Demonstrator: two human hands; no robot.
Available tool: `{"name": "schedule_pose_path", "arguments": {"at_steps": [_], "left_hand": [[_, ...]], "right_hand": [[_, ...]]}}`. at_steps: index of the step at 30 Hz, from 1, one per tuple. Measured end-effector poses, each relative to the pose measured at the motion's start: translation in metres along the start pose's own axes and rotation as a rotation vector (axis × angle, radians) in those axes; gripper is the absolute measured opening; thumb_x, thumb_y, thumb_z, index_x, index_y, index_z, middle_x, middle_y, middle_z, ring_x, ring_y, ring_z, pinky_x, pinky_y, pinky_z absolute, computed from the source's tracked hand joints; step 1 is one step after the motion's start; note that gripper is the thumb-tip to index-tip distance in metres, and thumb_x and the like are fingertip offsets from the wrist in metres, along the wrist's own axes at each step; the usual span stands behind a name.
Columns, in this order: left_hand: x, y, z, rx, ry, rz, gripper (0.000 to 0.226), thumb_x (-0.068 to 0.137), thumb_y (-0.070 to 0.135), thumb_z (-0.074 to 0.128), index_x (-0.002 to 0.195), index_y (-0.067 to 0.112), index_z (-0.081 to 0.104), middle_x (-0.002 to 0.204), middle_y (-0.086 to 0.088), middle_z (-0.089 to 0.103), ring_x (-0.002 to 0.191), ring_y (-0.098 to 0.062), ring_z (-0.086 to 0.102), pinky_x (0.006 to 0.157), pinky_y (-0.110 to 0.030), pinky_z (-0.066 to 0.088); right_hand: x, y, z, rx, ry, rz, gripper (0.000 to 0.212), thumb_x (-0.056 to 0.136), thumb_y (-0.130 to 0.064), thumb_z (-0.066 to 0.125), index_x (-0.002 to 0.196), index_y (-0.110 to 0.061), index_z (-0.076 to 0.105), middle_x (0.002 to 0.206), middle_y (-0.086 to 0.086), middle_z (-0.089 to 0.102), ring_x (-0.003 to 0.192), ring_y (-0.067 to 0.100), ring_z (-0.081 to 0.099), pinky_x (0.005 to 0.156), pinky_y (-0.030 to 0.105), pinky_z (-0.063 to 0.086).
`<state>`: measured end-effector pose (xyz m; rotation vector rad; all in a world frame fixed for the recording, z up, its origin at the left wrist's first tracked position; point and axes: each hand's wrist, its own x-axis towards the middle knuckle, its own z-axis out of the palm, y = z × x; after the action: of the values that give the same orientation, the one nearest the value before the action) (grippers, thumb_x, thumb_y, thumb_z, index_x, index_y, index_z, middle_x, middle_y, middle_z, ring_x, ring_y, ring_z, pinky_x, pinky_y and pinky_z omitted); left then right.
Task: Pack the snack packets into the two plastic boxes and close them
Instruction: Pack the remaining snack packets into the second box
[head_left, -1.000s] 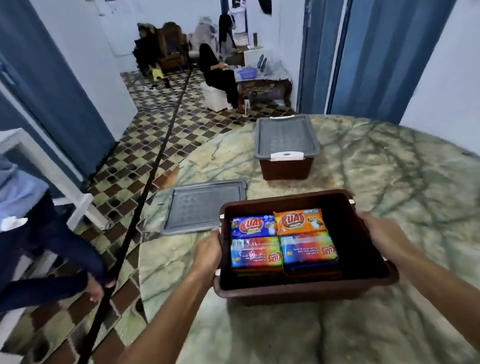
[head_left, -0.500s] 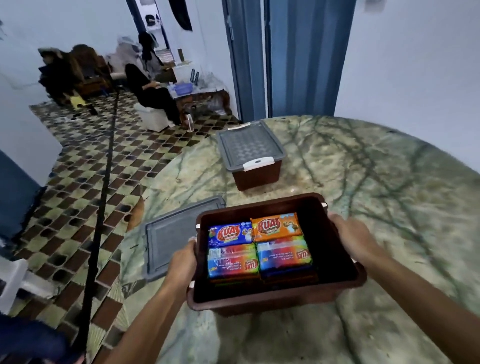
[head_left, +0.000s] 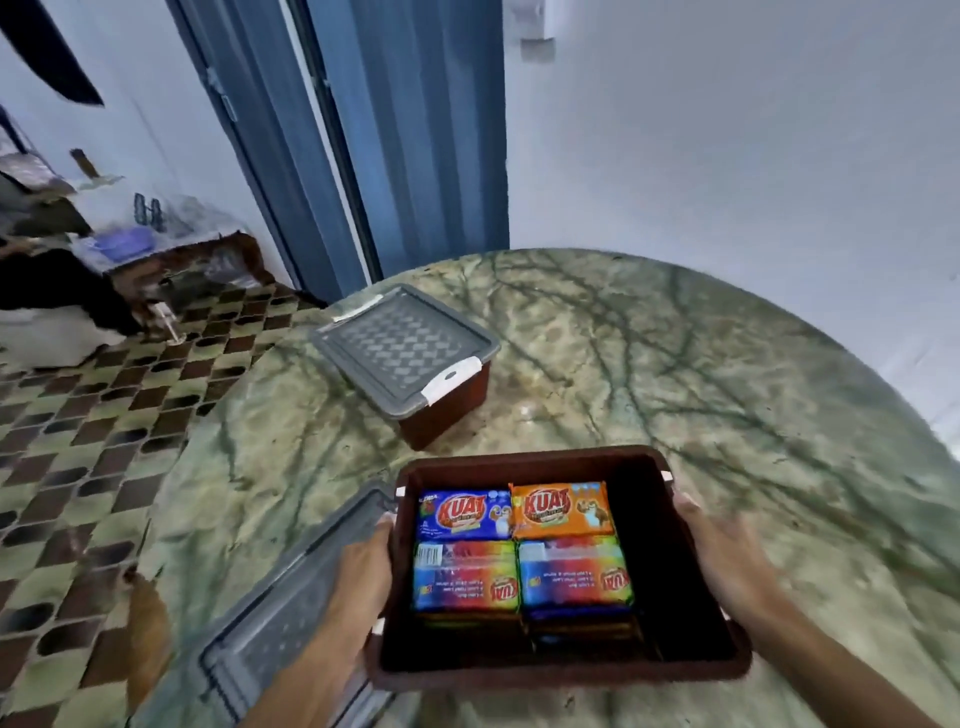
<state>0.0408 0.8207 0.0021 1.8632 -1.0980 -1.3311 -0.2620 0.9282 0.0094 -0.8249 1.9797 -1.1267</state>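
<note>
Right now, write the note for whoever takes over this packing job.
Left hand grips the left side of the open box; right hand grips its right side.
The open box sits at the near edge of the table. Snack packets fill its left part; its right part is bare.
Its loose lid lies flat to its left, partly under the left hand.
Done: the closed box stands farther back with its lid on.
Left: put the loose lid on the open box and shut it. No other packets are in view.
</note>
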Motion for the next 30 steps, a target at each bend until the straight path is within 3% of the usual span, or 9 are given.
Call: {"name": "schedule_pose_path", "arguments": {"at_steps": [5,7,10,12,14,17,19,24,30], "left_hand": [[0.026,0.019,0.005,0.133,-0.094,0.083,0.05,0.097,0.043,0.045,0.07,0.01,0.07,0.072,-0.005,0.07,0.073,-0.019,0.065,0.079,-0.035,0.048],[0.031,0.026,0.012,0.185,-0.1,0.087,0.047,0.097,0.043,0.045,0.075,0.01,0.069,0.08,-0.008,0.069,0.076,-0.02,0.063,0.075,-0.033,0.045],[0.031,0.038,0.022,0.199,-0.14,0.139,0.036,0.098,0.036,0.044,0.088,0.013,0.07,0.097,-0.007,0.065,0.089,-0.016,0.059,0.077,-0.027,0.039],[0.035,0.045,0.026,0.19,-0.171,0.187,0.034,0.1,0.033,0.043,0.08,0.019,0.066,0.092,-0.005,0.066,0.089,-0.017,0.06,0.075,-0.026,0.039],[0.048,0.051,0.03,0.232,-0.209,0.186,0.037,0.098,0.037,0.046,0.071,0.021,0.064,0.084,-0.005,0.067,0.086,-0.02,0.064,0.07,-0.027,0.042],[0.069,0.062,0.041,0.305,-0.251,0.193,0.042,0.093,0.051,0.048,0.068,0.022,0.066,0.089,-0.009,0.071,0.09,-0.026,0.066,0.079,-0.03,0.047],[0.089,0.067,0.049,0.333,-0.296,0.229,0.043,0.09,0.057,0.046,0.076,0.022,0.068,0.094,-0.009,0.071,0.088,-0.024,0.064,0.083,-0.032,0.047],[0.125,0.088,0.072,0.375,-0.501,0.339,0.032,0.101,0.037,0.04,0.092,0.019,0.065,0.092,-0.005,0.062,0.079,-0.016,0.053,0.067,-0.026,0.034],[0.161,0.106,0.102,0.385,-0.47,0.332,0.049,0.099,0.042,0.04,0.111,0.003,0.067,0.112,-0.018,0.066,0.098,-0.029,0.061,0.074,-0.028,0.037]], "right_hand": [[-0.022,0.008,0.007,0.093,0.137,0.065,0.06,0.097,-0.044,0.045,0.067,0.004,0.066,0.059,0.016,0.065,0.053,0.023,0.059,0.053,0.031,0.04],[-0.028,0.008,0.001,0.11,0.184,0.077,0.058,0.098,-0.042,0.044,0.067,0.002,0.065,0.058,0.01,0.063,0.053,0.02,0.057,0.05,0.029,0.038],[-0.031,0.011,-0.005,0.173,0.237,0.081,0.056,0.097,-0.044,0.046,0.078,0.004,0.07,0.071,0.019,0.07,0.065,0.029,0.065,0.056,0.032,0.043],[-0.035,0.011,-0.002,0.169,0.254,0.09,0.058,0.097,-0.045,0.046,0.074,0.003,0.069,0.067,0.017,0.069,0.063,0.03,0.065,0.057,0.034,0.042],[-0.039,0.013,0.003,0.155,0.316,0.097,0.059,0.098,-0.043,0.045,0.06,-0.002,0.064,0.053,0.009,0.062,0.05,0.021,0.057,0.052,0.03,0.038],[-0.043,0.01,0.009,0.162,0.398,0.1,0.059,0.098,-0.038,0.045,0.057,-0.001,0.064,0.049,0.006,0.059,0.044,0.015,0.053,0.047,0.028,0.035],[-0.043,0.011,0.022,0.171,0.462,0.13,0.059,0.098,-0.038,0.046,0.064,0.005,0.066,0.054,0.011,0.062,0.049,0.02,0.054,0.051,0.031,0.038],[-0.041,0.013,0.053,0.262,0.63,0.224,0.051,0.097,-0.042,0.048,0.074,-0.002,0.072,0.064,0.01,0.07,0.054,0.02,0.064,0.05,0.027,0.045],[0.001,0.007,0.055,0.234,0.693,0.277,0.063,0.092,-0.051,0.05,0.074,0.007,0.067,0.064,0.01,0.064,0.058,0.021,0.058,0.058,0.033,0.044]]}}
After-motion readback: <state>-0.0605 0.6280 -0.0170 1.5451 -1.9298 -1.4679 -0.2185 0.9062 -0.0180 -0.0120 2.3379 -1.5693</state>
